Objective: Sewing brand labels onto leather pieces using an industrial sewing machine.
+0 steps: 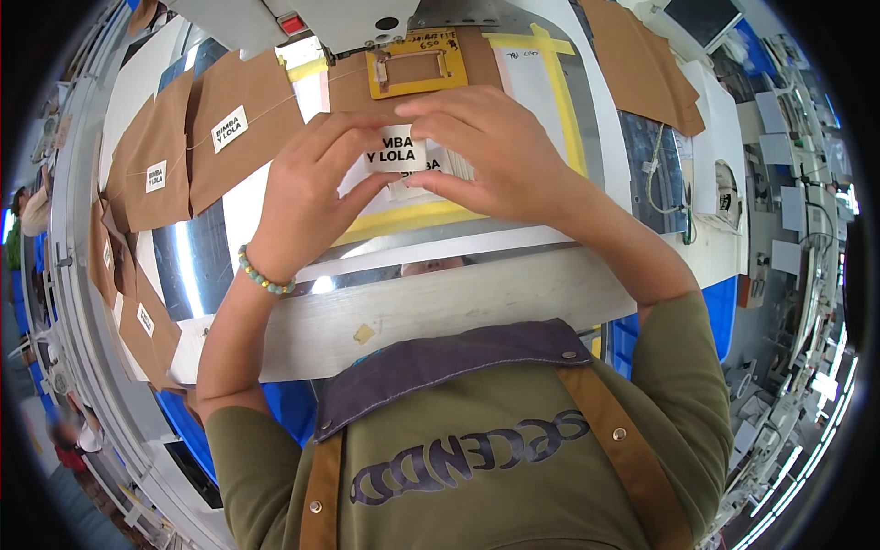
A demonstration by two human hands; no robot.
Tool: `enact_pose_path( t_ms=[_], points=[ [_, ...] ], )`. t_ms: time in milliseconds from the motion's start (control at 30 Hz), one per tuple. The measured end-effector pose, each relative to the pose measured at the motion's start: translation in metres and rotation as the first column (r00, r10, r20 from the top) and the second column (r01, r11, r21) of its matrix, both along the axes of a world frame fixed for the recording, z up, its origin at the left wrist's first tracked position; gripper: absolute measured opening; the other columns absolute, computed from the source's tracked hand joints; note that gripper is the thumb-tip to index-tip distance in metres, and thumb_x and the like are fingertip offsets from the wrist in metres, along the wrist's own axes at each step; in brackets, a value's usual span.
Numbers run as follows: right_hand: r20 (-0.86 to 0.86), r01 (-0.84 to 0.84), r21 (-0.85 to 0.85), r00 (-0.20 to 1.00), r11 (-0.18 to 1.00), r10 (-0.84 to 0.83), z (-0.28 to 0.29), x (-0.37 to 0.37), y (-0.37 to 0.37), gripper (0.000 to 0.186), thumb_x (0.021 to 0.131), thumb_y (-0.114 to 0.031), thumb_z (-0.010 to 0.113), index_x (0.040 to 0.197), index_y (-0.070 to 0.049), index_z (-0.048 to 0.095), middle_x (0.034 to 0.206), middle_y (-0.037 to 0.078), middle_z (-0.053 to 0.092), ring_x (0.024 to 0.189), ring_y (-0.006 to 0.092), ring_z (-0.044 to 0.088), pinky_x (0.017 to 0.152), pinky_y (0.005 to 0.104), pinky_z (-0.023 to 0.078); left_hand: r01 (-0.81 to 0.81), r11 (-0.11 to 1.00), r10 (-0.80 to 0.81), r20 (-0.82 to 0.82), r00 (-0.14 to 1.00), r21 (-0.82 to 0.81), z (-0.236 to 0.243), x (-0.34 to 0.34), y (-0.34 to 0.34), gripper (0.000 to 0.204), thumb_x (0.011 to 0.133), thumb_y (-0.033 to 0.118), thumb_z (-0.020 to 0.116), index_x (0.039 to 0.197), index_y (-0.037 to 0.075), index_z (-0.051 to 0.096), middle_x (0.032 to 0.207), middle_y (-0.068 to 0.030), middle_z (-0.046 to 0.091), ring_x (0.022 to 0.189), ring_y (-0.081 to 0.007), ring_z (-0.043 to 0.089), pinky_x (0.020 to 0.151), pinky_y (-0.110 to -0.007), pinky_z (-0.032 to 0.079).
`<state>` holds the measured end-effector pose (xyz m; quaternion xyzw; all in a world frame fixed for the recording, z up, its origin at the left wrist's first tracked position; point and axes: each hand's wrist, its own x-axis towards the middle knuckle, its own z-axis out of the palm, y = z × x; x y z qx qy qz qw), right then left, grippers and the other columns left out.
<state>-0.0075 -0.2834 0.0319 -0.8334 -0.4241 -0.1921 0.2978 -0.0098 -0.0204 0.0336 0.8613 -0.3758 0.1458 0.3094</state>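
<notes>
A small white label [396, 154] with black lettering is held up between my two hands over the machine bed. My left hand [312, 179] pinches its left side between thumb and fingers. With curled fingers, my right hand [495, 156] grips the label near its upper right corner. Just behind it, a stack of similar white labels [451, 165] shows partly, close to my right thumb; my fingers hide the rest. Beyond my fingertips, a yellow template frame [377, 81] with a rectangular window lies on brown material, below the sewing machine head [344, 18].
Brown pieces [266, 87] bearing white labels spread to the left, some hanging over the table edge, with a thread trailing across them. More brown pieces [642, 64] are stacked at the far right. Yellow tape [564, 101] borders the white work area. Blue bins [720, 316] stand below the table.
</notes>
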Motion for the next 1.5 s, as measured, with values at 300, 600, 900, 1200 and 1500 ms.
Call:
enact_pose_path(
  t_ms=[300, 600, 900, 1200, 1500],
  points=[
    [0.043, 0.130, -0.084, 0.991, 0.988, -0.127, -0.020, 0.047, -0.009, 0.032, 0.095, -0.029, 0.081, 0.115, -0.006, 0.075, 0.114, 0.009, 0.077, 0.107, 0.0318, 0.072, 0.096, 0.0450, 0.056, -0.059, 0.998, 0.058, 0.045, 0.997, 0.008, -0.013, 0.017, 0.004, 0.043, 0.085, 0.012, 0.090, 0.123, 0.005, 0.073, 0.134, -0.0078, 0.074, 0.112, -0.0320, 0.071, 0.094, -0.043, 0.060],
    [0.065, 0.166, -0.252, 0.986, 0.953, -0.155, -0.041, 0.103, -0.021, 0.030, 0.102, -0.028, 0.075, 0.121, -0.005, 0.079, 0.134, 0.008, 0.077, 0.128, 0.0310, 0.067, 0.115, 0.0464, 0.051, 0.009, 0.979, -0.016, 0.032, 0.999, 0.205, -0.022, 0.044, -0.004, 0.054, 0.096, 0.015, 0.080, 0.148, 0.005, 0.066, 0.156, -0.0087, 0.064, 0.143, -0.0335, 0.057, 0.116, -0.045, 0.053],
    [0.105, 0.146, -0.310, 0.987, 0.939, -0.119, -0.035, 0.080, -0.034, 0.035, 0.105, -0.033, 0.069, 0.124, -0.006, 0.078, 0.148, 0.009, 0.070, 0.141, 0.0276, 0.058, 0.119, 0.0472, 0.046, -0.025, 0.944, 0.004, 0.064, 0.998, 0.330, -0.040, 0.060, -0.007, 0.057, 0.103, 0.025, 0.073, 0.155, 0.006, 0.060, 0.161, -0.0104, 0.060, 0.153, -0.0378, 0.048, 0.126, -0.048, 0.043],
    [0.037, 0.163, -0.387, 0.986, 0.908, -0.161, -0.036, 0.079, -0.041, 0.038, 0.107, -0.034, 0.069, 0.130, -0.005, 0.077, 0.154, 0.004, 0.067, 0.144, 0.0278, 0.057, 0.121, 0.0486, 0.044, -0.035, 0.943, 0.017, 0.056, 0.998, 0.332, -0.040, 0.064, -0.012, 0.056, 0.102, 0.023, 0.074, 0.153, 0.004, 0.061, 0.159, -0.0113, 0.061, 0.155, -0.0371, 0.047, 0.127, -0.048, 0.041],
    [-0.123, 0.023, -0.260, 0.991, 0.965, -0.056, -0.049, 0.094, -0.021, 0.033, 0.108, -0.019, 0.065, 0.138, -0.009, 0.073, 0.152, 0.002, 0.068, 0.141, 0.0273, 0.059, 0.119, 0.0427, 0.049, 0.030, 0.985, -0.021, -0.055, 0.998, 0.170, -0.034, 0.065, 0.001, 0.045, 0.100, 0.011, 0.073, 0.144, 0.000, 0.067, 0.153, -0.0141, 0.064, 0.149, -0.0374, 0.051, 0.123, -0.047, 0.046]
  ],
)
